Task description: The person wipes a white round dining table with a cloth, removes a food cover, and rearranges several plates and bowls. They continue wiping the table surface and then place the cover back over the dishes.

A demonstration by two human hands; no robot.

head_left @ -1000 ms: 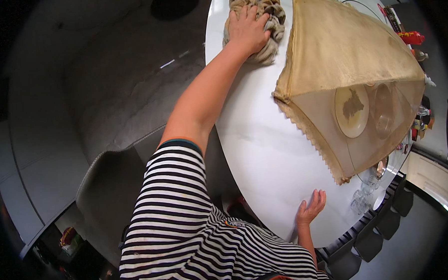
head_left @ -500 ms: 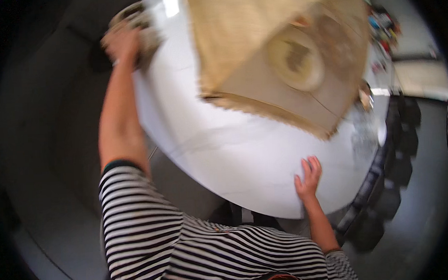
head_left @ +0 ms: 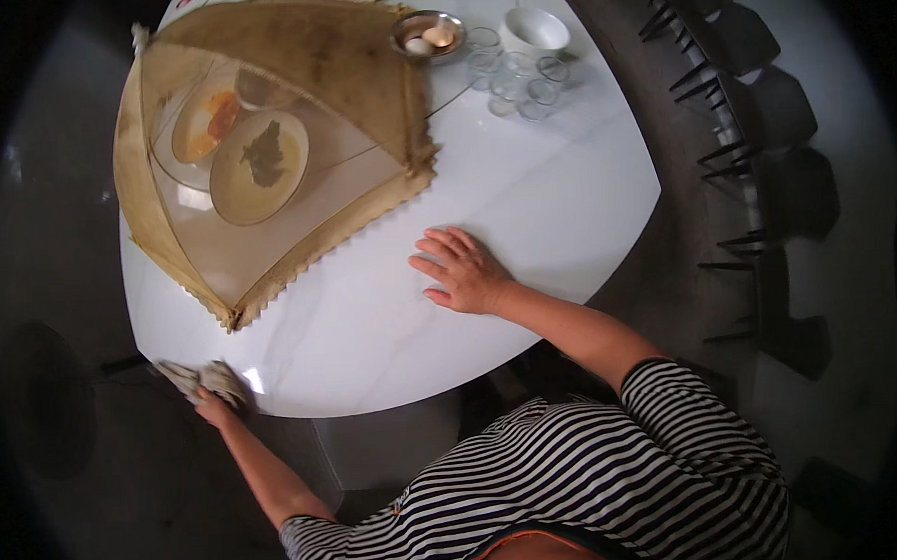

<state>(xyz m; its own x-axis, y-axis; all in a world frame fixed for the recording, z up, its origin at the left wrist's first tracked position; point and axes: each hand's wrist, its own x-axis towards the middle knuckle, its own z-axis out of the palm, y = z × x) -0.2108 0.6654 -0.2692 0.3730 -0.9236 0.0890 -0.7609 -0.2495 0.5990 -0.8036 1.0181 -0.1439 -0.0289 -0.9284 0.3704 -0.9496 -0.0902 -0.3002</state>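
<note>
Head view: a clock face is taken as laid over the whole picture, with twelve at its top. The crumpled grey-beige fabric cloth (head_left: 225, 381) lies between eight and nine o'clock, overlapping the near-left edge of the white, marble-veined tabletop (head_left: 535, 206). The person's left hand (head_left: 212, 406) grasps it from the five-o'clock side; the fingers appear bent around a fold, though blur and fabric hide the fingertips. The right hand (head_left: 465, 276) is at the centre of the dial, palm down, the fingers moderately spread and pointing toward ten o'clock; it seems to rest on the bare surface and holds nothing.

From ten to twelve o'clock stands the tan, tent-shaped food cover (head_left: 329, 75) with mesh panels and a scalloped hem; its nearest corner points to six o'clock, near the cloth but apart from it. Through the mesh a round, pale plate (head_left: 237, 197) bearing dark food is visible. Near one o'clock, a cluster of clear drinking glasses (head_left: 516, 83) stands just beside a round white bowl (head_left: 536, 49).

The step in hand is judged to be work with the cloth along the tabletop's rim. The next move, by the same judgement, calls for a secure hold on the loose folds, clearance from the cover's hem, and the right hand as a steadying support.
</note>
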